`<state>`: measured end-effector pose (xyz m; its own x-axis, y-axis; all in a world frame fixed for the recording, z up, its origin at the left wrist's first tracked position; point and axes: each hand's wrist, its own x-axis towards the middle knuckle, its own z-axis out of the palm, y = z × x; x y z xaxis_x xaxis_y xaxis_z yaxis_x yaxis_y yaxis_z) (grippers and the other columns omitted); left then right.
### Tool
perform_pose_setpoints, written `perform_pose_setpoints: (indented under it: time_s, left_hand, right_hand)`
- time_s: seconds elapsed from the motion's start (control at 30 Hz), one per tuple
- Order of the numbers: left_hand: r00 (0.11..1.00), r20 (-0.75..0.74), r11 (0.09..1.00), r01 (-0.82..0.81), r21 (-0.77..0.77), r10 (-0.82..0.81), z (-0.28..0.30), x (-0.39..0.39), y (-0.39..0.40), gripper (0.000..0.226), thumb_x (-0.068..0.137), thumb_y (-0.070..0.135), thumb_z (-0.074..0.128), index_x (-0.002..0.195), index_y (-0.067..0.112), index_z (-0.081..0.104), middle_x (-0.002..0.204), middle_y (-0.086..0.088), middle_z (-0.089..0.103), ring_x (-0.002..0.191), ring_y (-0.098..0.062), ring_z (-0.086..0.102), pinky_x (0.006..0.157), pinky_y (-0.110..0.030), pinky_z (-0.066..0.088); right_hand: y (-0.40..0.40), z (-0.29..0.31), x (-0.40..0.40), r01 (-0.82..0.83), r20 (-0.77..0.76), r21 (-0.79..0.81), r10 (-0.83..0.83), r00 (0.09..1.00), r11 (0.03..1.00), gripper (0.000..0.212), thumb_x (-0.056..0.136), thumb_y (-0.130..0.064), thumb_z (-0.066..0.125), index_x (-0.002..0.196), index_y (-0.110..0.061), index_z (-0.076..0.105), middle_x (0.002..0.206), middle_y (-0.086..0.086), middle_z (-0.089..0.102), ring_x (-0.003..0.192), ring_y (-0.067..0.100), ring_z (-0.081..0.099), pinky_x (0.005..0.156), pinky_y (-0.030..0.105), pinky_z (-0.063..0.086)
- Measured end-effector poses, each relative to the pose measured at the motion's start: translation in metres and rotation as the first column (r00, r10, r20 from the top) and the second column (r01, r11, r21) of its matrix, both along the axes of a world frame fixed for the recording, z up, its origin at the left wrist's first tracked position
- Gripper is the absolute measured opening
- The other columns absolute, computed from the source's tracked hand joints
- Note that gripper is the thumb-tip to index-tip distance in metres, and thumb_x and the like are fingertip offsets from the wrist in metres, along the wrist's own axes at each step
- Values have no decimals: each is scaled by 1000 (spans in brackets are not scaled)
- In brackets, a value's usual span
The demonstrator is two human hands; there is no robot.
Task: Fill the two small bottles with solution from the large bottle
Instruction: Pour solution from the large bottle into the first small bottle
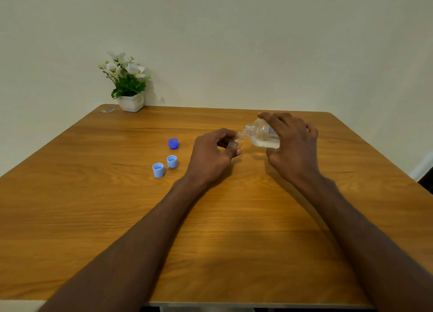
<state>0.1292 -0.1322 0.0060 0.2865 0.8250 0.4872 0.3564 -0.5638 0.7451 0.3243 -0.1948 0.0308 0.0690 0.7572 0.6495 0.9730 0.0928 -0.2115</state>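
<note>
Wooden worktop (234, 218), pour under way.
Right hand (293, 148) wraps tilted large bottle (262, 133), neck meeting small bottle (235, 144) pinched by left hand (210, 152), probably for steadiness; three caps (172, 162) parked aside.

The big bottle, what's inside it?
Clear liquid lies pooled along the low side of the tilted large bottle. The right hand covers its far end, so how much is left stays hidden.

The large bottle (262, 133) carries a white label (271, 131) with dark print, too small and blurred to read.
</note>
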Motion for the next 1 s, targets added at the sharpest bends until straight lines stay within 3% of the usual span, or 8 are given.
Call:
perform_pose_setpoints:
  time_s: [0.13,0.63,1.0]
  left_hand:
    - [1000,-7,1000,-1,5,1,0,1,0,40,86,21,82,125,23,71,106,17,71,96,5,65,78,-12,49]
    - [1000,-5,1000,1,15,-1,0,0,-1,38,85,19,83,121,24,72,102,18,70,94,6,65,72,-2,45]
    - [1000,-13,1000,-9,19,9,-1,0,0,38,84,19,84,120,23,72,104,15,72,94,3,65,72,-2,45]
  right_hand:
    - [1,-1,0,8,18,20,-9,1000,1000,90,70,-8,82,150,-33,50,143,0,55,132,26,50,113,49,26]
    - [1,0,-1,7,35,45,-9,999,999,90,67,-4,80,147,-35,53,140,-1,56,132,26,50,111,42,22]
    - [1,0,-2,19,36,27,-20,999,999,90,68,-5,81,147,-36,52,143,-1,55,135,25,47,112,44,22]
